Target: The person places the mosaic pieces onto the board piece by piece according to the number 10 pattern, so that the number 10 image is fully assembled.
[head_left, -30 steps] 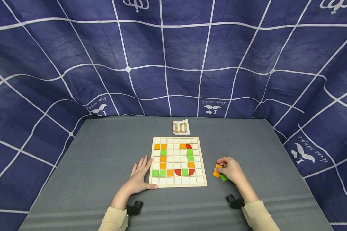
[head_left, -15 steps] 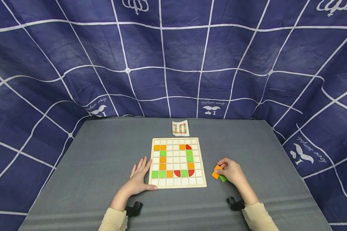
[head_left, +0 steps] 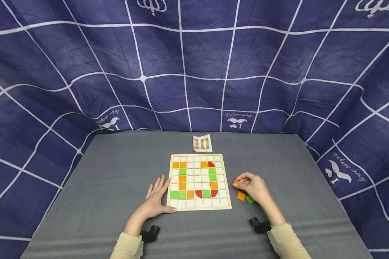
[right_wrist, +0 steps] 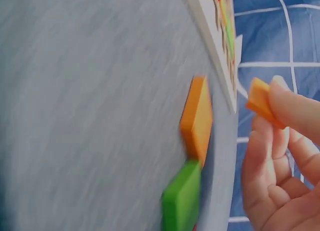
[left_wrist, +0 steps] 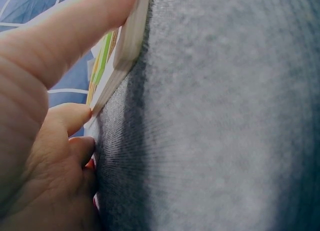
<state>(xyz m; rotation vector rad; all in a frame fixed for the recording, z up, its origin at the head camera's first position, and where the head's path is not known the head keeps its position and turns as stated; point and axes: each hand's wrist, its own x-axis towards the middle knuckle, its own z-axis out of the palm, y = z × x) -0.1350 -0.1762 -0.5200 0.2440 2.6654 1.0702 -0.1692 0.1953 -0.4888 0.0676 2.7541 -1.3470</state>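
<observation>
A pale wooden grid board lies on the table with orange, green and red tiles set in some of its squares. My left hand rests at the board's lower left, fingers spread along its side and the thumb on its front edge. Between thumb and fingers, my right hand pinches an orange tile, held above the table to the right of the board. Below that hand, a second orange tile and a green tile lie on the cloth. A sliver of red shows beside the green tile in the right wrist view.
Behind the board lies a small printed card with a coloured grid pattern. Grey cloth covers the table. A blue curtain with white lines hangs around the back and sides.
My right hand has lifted one orange tile off the loose pieces and moved it slightly left and away from me, uncovering another orange tile. The left hand has stayed in place.
</observation>
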